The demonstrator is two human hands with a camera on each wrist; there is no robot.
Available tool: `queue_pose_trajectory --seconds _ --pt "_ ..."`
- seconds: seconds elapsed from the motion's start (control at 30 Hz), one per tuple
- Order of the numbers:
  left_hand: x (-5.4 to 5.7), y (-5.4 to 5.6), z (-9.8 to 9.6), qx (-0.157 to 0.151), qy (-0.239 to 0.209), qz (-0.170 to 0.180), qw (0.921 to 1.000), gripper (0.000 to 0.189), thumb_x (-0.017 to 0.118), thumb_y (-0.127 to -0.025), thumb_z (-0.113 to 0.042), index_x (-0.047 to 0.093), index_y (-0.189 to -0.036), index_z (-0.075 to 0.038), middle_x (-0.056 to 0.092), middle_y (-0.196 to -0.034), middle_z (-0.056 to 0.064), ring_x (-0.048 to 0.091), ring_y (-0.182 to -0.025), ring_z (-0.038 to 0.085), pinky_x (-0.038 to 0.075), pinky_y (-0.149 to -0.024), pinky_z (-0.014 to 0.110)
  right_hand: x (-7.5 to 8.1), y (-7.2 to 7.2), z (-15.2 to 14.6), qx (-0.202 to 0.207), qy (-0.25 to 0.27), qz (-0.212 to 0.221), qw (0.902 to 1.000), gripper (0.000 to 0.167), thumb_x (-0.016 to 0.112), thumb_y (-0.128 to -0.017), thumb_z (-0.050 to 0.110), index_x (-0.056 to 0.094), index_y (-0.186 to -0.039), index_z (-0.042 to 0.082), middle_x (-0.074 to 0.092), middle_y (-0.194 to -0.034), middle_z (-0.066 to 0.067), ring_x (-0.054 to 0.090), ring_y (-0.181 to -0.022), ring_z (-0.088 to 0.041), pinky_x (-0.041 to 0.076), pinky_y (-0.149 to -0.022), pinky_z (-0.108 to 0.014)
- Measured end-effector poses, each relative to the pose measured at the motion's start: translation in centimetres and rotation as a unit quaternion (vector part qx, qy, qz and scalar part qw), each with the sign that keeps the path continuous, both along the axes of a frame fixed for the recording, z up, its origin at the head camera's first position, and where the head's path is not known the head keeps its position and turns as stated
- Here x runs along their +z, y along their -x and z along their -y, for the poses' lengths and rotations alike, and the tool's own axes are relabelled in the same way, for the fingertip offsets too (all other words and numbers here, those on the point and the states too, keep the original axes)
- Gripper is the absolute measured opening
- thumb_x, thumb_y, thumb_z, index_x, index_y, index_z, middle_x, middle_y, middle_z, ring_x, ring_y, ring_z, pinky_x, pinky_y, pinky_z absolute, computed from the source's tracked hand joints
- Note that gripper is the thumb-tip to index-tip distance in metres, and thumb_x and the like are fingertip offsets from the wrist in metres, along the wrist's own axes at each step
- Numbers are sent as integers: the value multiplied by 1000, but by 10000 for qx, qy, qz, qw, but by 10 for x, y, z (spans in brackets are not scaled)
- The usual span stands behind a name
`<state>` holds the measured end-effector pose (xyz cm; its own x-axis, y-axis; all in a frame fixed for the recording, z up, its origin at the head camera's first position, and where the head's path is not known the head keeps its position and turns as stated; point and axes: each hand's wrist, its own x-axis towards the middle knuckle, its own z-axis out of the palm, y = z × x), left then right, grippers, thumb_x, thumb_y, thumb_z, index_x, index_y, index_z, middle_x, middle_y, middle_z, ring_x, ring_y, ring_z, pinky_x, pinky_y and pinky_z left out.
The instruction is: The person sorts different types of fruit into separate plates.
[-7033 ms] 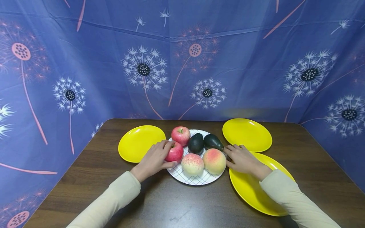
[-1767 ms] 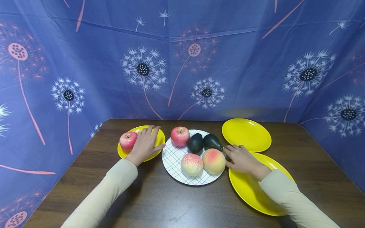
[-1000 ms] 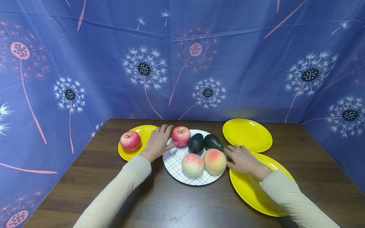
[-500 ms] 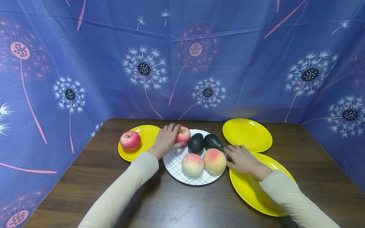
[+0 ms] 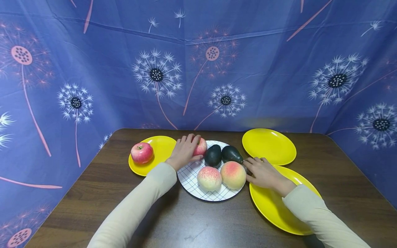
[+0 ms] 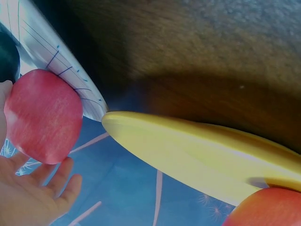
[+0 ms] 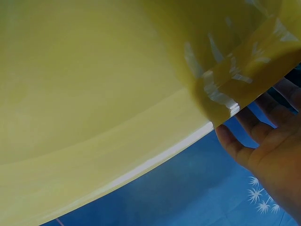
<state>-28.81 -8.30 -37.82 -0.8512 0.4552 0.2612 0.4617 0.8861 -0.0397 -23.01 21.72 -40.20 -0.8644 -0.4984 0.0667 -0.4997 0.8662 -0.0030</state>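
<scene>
A round white plate (image 5: 190, 186) with a blue check pattern bears a red apple (image 5: 201, 148), two dark green avocados (image 5: 212, 156) and two peaches (image 5: 233, 175). My left hand (image 5: 183, 151) is at the plate's back left, its fingers round the left side of that apple and the thumb in front. In the left wrist view the apple (image 6: 44, 115) sits between thumb and fingers. A second apple (image 5: 142, 153) lies on the left yellow plate (image 5: 161, 146). My right hand (image 5: 263, 172) rests at the white plate's right rim, fingers relaxed beside the near peach and the avocado's tip.
Two more yellow plates stand at the right: one at the back (image 5: 269, 146), and a larger one (image 5: 279, 213) under my right forearm. All of it is on a dark wooden table (image 5: 93, 199). A blue dandelion-print cloth (image 5: 263, 69) hangs behind.
Over the seven seconds, one apple went from the white plate to the left yellow plate. My left hand then moved right, to the other apple. The right hand has stayed put.
</scene>
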Motion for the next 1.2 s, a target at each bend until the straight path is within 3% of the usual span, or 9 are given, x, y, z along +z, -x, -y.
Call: queue_pose_trajectory --seconds 0.4,1.2 --pt "-6 2 -2 114 174 -23 9998 87 71 -70 -53 32 -137 -13 46 -128 14 47 -110 31 43 -91 42 1 -2 1 -18 14 37 10000 52 58 -83 41 54 -123 7 55 -121 -13 49 -111 -35 35 -93 -57" --pt "-4 1 -2 101 149 1 9998 85 71 -71 -51 33 -137 -12 46 -126 15 46 -107 32 43 -89 41 1 -1 0 46 76 -22 10000 52 58 -84 41 54 -122 7 56 -120 -13 50 -110 -35 36 -92 -57"
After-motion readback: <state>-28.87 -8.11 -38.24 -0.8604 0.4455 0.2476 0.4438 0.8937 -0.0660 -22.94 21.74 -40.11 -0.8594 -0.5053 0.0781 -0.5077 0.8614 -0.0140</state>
